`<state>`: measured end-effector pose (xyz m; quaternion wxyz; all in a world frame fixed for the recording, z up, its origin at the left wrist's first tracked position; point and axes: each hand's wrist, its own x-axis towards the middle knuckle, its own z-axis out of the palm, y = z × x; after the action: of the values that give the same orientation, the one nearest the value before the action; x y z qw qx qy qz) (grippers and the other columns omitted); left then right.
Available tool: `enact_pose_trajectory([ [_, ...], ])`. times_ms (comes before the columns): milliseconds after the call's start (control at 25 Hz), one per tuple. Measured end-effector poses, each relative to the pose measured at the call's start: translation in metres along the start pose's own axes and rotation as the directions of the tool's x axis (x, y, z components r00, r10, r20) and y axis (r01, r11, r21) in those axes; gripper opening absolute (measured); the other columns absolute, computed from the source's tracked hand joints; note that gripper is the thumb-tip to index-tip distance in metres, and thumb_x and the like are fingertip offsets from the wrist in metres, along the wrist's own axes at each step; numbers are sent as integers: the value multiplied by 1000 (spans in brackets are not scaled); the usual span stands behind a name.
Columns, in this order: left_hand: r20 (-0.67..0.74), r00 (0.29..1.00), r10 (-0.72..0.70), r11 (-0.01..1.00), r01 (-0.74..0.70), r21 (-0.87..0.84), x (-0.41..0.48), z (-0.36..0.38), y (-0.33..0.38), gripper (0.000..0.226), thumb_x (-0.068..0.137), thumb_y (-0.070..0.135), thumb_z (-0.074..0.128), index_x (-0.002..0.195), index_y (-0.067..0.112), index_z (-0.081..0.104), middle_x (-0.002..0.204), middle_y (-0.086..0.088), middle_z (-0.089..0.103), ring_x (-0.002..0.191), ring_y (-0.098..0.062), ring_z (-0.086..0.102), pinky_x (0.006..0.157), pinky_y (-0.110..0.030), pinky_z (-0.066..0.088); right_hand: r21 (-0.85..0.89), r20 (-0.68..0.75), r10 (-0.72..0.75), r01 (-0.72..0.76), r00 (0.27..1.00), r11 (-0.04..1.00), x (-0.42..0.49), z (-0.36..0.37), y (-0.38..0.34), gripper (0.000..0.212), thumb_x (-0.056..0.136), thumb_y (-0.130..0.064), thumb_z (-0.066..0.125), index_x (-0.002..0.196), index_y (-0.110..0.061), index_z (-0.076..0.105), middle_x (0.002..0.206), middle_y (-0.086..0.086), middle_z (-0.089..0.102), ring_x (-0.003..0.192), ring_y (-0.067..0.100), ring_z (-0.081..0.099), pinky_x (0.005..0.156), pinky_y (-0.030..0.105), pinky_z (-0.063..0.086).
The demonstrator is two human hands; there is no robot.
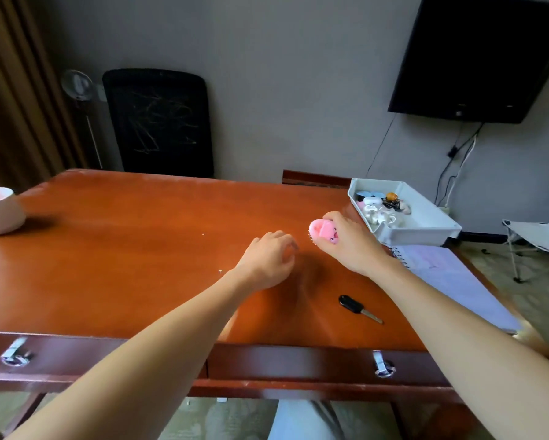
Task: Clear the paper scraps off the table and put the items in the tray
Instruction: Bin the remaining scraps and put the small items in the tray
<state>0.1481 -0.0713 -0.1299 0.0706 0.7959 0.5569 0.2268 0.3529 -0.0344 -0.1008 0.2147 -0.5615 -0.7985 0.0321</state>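
Observation:
My right hand [351,246] grips a small pink hairbrush [322,230] with a cartoon face, held just above the wooden table [124,249], left of the white tray [425,217]. The tray sits at the table's far right corner and holds several small items. My left hand [267,260] hovers over the table's middle with fingers curled; I cannot see anything in it. A black-headed key [357,307] lies on the table below my right hand. Tiny white paper scraps [220,270] dot the wood left of my left hand.
A white ribbed cup [0,210] stands at the table's left edge. A spiral notebook [451,274] lies along the right edge in front of the tray. A black chair [159,122] stands behind the table. Two drawer handles show on the front.

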Motion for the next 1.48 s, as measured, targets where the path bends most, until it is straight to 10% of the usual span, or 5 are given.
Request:
enact_pose_trajectory([
  [920,239,936,258,956,-283,81,0,51,90,25,90,46,61,109,29,64,116,8,56,112,-16,49,91,-36,38,125,-31,189,-184,981,975,-84,-51,85,51,86,-72,46,117,-32,44,117,-9,60,100,15,61,81,42,55],
  [1480,39,966,255,961,-257,99,102,2,90,21,91,48,58,98,30,65,99,13,62,94,-12,55,85,-36,42,12,-152,304,-306,940,952,-14,-103,137,48,82,-61,55,116,-29,49,104,-5,59,93,25,58,70,34,45],
])
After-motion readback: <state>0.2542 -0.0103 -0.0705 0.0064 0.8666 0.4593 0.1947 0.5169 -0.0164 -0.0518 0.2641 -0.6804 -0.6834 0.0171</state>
